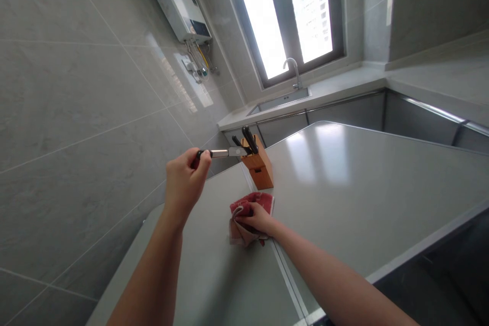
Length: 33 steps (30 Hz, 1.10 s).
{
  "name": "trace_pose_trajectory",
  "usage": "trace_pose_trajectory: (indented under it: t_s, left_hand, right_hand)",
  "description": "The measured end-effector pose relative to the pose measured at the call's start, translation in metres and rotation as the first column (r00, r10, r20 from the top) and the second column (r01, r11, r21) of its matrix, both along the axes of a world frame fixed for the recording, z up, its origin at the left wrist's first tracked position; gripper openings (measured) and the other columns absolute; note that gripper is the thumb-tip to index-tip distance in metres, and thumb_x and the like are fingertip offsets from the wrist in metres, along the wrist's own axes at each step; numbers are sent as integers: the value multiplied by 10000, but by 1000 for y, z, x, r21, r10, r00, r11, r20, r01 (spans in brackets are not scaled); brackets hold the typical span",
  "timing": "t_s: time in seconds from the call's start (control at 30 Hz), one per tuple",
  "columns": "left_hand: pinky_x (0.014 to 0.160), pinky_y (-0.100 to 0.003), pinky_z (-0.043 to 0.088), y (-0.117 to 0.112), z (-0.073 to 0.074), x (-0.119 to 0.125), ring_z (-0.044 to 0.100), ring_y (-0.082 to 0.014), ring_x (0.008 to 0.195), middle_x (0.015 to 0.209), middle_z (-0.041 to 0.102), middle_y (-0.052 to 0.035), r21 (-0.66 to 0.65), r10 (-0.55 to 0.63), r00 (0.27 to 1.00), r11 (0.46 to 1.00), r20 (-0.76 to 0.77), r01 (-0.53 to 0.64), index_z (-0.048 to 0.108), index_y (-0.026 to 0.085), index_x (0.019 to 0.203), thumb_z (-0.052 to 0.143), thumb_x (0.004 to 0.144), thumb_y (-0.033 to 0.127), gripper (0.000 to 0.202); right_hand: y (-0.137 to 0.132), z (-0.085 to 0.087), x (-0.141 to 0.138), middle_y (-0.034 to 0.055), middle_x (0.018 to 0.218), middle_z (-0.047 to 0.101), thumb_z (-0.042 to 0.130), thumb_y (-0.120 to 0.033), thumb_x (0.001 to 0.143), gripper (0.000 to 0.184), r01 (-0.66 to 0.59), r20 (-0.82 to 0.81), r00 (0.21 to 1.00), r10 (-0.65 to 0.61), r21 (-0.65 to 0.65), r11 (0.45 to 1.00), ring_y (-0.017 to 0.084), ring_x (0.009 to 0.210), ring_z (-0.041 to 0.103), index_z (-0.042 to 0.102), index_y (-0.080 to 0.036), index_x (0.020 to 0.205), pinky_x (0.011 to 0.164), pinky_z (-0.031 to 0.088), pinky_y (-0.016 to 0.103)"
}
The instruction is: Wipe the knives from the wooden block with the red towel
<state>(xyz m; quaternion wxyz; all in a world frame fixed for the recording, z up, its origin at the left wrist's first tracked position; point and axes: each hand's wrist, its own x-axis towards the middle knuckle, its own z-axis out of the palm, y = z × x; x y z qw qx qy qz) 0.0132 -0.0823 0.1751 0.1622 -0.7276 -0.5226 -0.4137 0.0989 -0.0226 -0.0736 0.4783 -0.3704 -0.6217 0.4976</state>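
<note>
My left hand (189, 175) is closed around the black and silver handle of a knife (225, 153). The knife's flat metal part reaches the top of a wooden knife block (263, 168); whether its tip sits in a slot cannot be made out. More black-handled knives (250, 139) stand in the block, which is upright on the pale table. Just in front of the block, my right hand (260, 219) pinches a folded red and beige cloth (244, 234) at the tabletop. Part of the cloth is hidden by my fingers.
The pale table (344, 214) has a seam running towards me. A grey tiled wall (84, 112) rises at the left. Behind stand a counter (344, 81) with a sink (280, 101) and a tap (294, 71), under a window. A water heater (179, 0) hangs above left.
</note>
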Motion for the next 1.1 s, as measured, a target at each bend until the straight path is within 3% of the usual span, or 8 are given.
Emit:
trace_pose_trajectory:
  t_s: [0.13,0.33,0.77,1.1]
  left_hand:
    - [463,-221,222,15,14,14,287,-78,450,466,277,55,53,16,999,998,-29,-15,374,171,518,438,803,368,353]
    - [488,-228,245,36,22,28,324,-92,462,473,351,37,108,85,994,991,-75,-77,427,174,538,390,829,394,366]
    - [533,-261,266,73,23,41,516,-168,572,592,579,-58,56,210,958,978,-195,-203,595,175,701,249,882,463,485]
    - [549,-273,264,85,21,44,543,-194,640,653,610,-79,117,240,957,968,-161,-223,587,182,727,237,892,457,475]
  right_hand:
    - [-2,3,1,38,804,671,668,-361,647,270,-17,-25,1000,17,6,1000,206,773,609,651,-158,824,698,464,303]
    - [-2,4,0,37,811,675,670,-342,641,269,-26,-47,999,26,-13,1000,200,763,613,654,-159,838,684,471,296]
    - [-3,5,1,39,843,682,665,-322,644,274,-59,-91,994,58,-10,998,208,803,622,652,-160,865,728,476,307]
    - [0,1,0,44,867,679,679,-363,634,333,-45,-49,998,44,-16,999,220,833,621,639,-156,893,745,477,322]
